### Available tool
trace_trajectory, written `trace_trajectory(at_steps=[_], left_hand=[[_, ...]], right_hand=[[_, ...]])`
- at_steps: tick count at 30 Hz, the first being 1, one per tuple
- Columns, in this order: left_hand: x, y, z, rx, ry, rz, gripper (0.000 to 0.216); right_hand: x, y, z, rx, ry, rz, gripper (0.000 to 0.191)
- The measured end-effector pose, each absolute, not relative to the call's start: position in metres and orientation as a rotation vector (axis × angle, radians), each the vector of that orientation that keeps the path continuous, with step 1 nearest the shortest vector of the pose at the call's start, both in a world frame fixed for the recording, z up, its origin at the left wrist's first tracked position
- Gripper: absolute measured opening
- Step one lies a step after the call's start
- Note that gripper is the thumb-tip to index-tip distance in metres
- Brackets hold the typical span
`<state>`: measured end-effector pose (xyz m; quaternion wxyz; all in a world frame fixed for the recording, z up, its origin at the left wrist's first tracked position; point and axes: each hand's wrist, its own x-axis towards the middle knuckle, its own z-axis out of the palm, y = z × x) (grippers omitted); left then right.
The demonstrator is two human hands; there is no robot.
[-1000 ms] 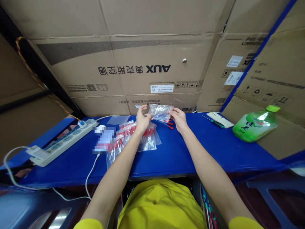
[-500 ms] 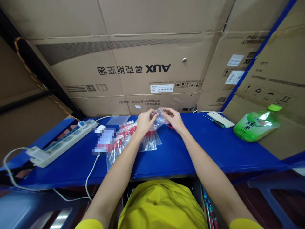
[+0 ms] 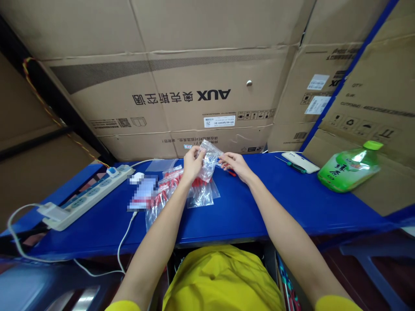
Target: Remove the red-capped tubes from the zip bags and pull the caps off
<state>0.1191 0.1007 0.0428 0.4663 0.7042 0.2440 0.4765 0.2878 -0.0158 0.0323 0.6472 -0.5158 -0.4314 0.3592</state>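
Note:
My left hand [image 3: 192, 163] pinches the top of a small clear plastic bag [image 3: 208, 159] and holds it up above the blue table [image 3: 246, 207]. My right hand [image 3: 236, 164] is just to the right of the bag, fingers curled and pinched at its edge on a small thing I cannot make out. A few loose red pieces [image 3: 231, 172] lie on the table behind my right hand. Under my left wrist lies a pile of clear bags filled with red parts [image 3: 181, 190].
A white power strip [image 3: 87, 196] with a cable lies at the left. A blurred patch [image 3: 142, 192] covers something beside the bags. A white phone [image 3: 300, 162], a screwdriver and a green bottle [image 3: 350, 167] lie at the right. Cardboard boxes [image 3: 194, 90] wall the back.
The clear bag, first stretched flat between both hands, now hangs upright from my left hand. My right hand has let go of its corner and come close beside it.

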Motion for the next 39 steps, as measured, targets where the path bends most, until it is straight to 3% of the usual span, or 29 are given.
trace_trajectory(at_steps=[7, 12, 16, 24, 28, 33, 39], left_hand=[[0.117, 0.095, 0.050, 1.777, 0.545, 1.077, 0.031], [0.116, 0.086, 0.056, 1.751, 0.478, 0.863, 0.043], [0.117, 0.080, 0.059, 1.783, 0.459, 0.911, 0.043], [0.120, 0.089, 0.054, 1.742, 0.594, 1.075, 0.032], [0.118, 0.092, 0.053, 1.859, 0.637, 1.120, 0.036], [0.111, 0.085, 0.060, 2.235, 0.694, 1.132, 0.034], [0.112, 0.071, 0.068, 2.224, 0.471, 1.015, 0.032]], right_hand=[[0.289, -0.016, 0.032, -1.149, -0.909, 0.581, 0.033], [0.285, -0.018, 0.033, -1.124, -0.972, 0.703, 0.035], [0.279, -0.018, 0.036, -1.131, -1.009, 0.632, 0.038], [0.274, -0.020, 0.037, -1.055, -1.021, 0.657, 0.025], [0.277, -0.023, 0.039, -1.106, -1.124, 0.705, 0.026], [0.282, -0.029, 0.048, -1.271, -1.294, 0.537, 0.030], [0.272, -0.033, 0.052, -1.180, -1.341, 0.671, 0.037]])
